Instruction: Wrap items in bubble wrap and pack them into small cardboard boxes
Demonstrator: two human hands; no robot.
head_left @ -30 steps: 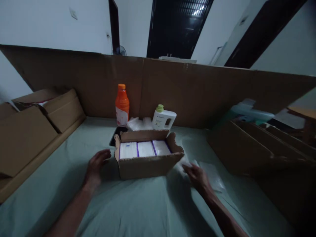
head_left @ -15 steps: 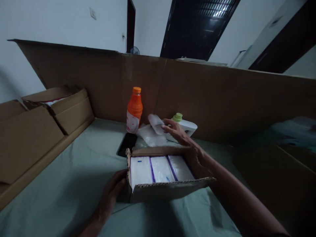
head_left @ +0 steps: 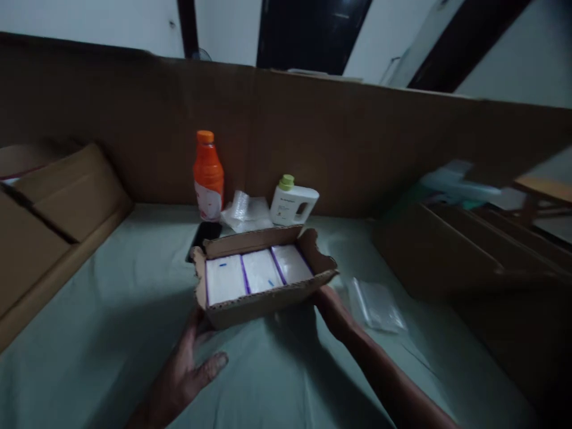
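An open cardboard box (head_left: 263, 308) with torn edges stands in front of me, slightly turned. Three white plastic-wrapped packs with purple edges, among them the middle pack (head_left: 261, 271), fill it side by side. My left hand (head_left: 181, 372) is at the box's near left corner, its fingertips against the side and partly hidden, thumb stretched well apart. At the near right corner, my right hand (head_left: 329, 305) grips the box from the side and below; its fingers are hidden by the cardboard. Behind the box lies crumpled bubble wrap (head_left: 250, 213), with neither hand on it.
An orange bottle (head_left: 208, 173) and a white jug with a green cap (head_left: 290, 202) stand at the back. A black phone (head_left: 203, 235) lies by the bottle. On the right is a clear plastic packet (head_left: 378, 304). Cardboard boxes (head_left: 75, 190) and a tall cardboard wall (head_left: 357, 143) border the green cloth.
My right hand has left the bubble wrap and come back to the box's near right corner. My left thumb has spread away from the box. The view has swung right and down.
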